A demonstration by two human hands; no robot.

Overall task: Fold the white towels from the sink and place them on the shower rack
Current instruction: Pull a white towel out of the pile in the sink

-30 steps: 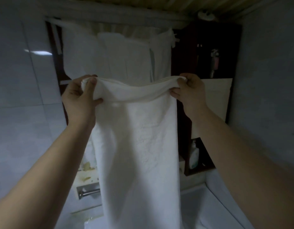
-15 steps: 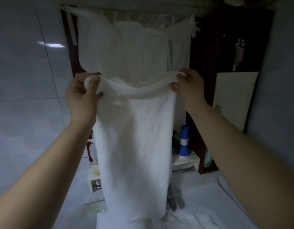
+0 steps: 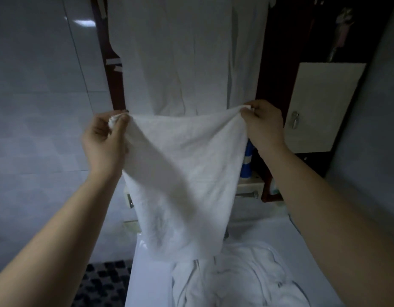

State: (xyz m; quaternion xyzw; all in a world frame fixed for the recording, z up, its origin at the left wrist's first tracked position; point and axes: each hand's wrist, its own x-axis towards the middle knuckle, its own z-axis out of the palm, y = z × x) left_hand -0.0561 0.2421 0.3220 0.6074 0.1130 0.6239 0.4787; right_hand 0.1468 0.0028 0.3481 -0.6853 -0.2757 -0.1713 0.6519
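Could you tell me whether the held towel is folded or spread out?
Spread out: the left hand and right hand each pinch a top corner, so the towel hangs flat. Doubled layers: cannot tell.

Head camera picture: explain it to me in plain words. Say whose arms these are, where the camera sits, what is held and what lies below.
No machine here: a person's two bare arms, filmed by one camera worn on the head, looking forward and down. The left hand and right hand each pinch a top corner of a white towel, which hangs spread between them. Below, more white towels lie crumpled in the sink. Behind hangs a pale cloth; a blue-and-white bottle peeks out beside the right wrist.
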